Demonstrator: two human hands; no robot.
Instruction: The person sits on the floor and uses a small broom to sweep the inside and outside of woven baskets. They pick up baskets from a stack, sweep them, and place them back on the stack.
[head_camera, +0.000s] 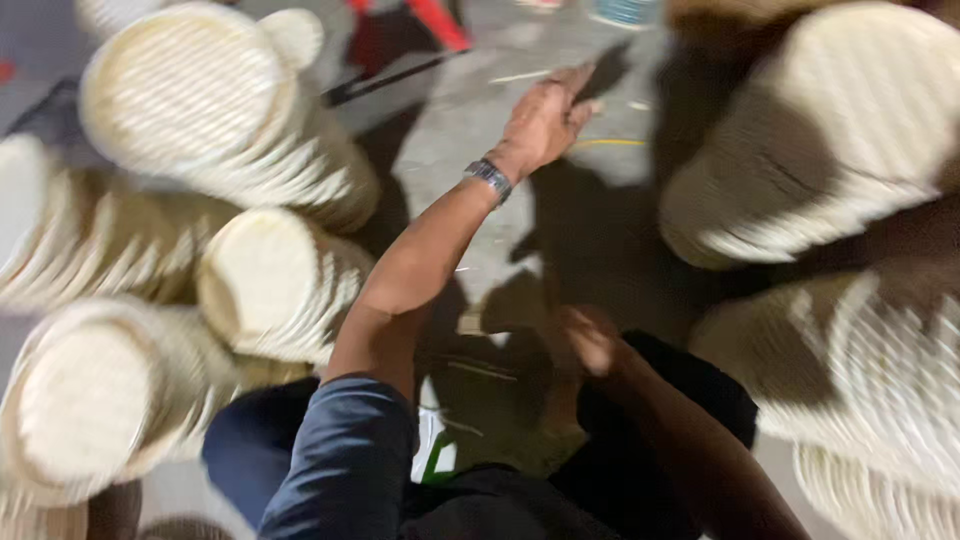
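My left hand is stretched out ahead over the grey floor, fingers loosely apart and holding nothing I can see. A metal watch sits on its wrist and a blue sleeve covers the upper arm. Closer in, my right hand hangs low in shadow above my dark trousers. It is blurred, so its fingers and any contents are unclear. Stacks of round pale woven trays lie on both sides, the nearest to the left arm at centre left.
More tray stacks lie tipped on their sides at upper left, lower left, upper right and lower right. A thin pale stick lies on the floor beyond the left hand. Something red stands at the top.
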